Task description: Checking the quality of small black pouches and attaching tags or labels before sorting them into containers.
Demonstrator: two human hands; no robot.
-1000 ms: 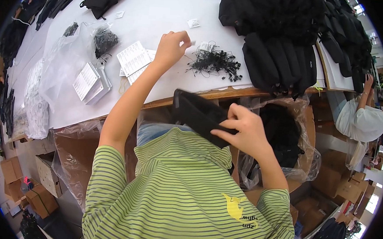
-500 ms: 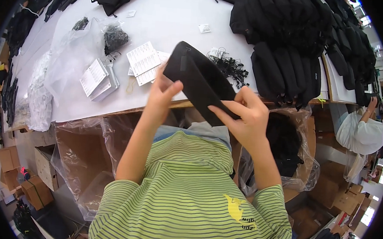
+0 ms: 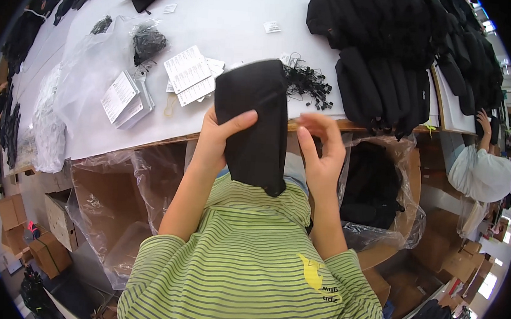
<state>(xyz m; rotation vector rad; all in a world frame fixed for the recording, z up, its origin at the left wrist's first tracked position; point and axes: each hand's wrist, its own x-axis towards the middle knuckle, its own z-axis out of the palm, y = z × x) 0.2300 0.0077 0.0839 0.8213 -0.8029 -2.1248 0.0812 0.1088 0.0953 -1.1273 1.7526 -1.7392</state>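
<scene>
A flat black fabric pouch (image 3: 250, 130) hangs upright in front of my body, just off the table's near edge. My left hand (image 3: 222, 131) grips its left side, thumb across the face and the other fingers hidden behind. To the right of the pouch, apart from it, is my right hand (image 3: 322, 141), empty, its fingers bent and spread from the thumb. Beyond the pouch lies a tangle of black cords with small tabs (image 3: 310, 85). White printed cards (image 3: 187, 73) lie left of the pouch, and a folded stack of printed sheets (image 3: 121, 98) sits nearer the edge.
Black pouches (image 3: 382, 88) are piled at the right of the white table (image 3: 229, 17). Clear plastic bags (image 3: 73, 84) lie at the left. Plastic-lined cartons (image 3: 113, 197) stand below the table edge, the right one holding black items (image 3: 371, 184). Another person's arm (image 3: 485, 135) shows far right.
The pouch has turned from slanted, with its opening showing, to upright with a flat face toward me. My right hand has let go of it and moved slightly away.
</scene>
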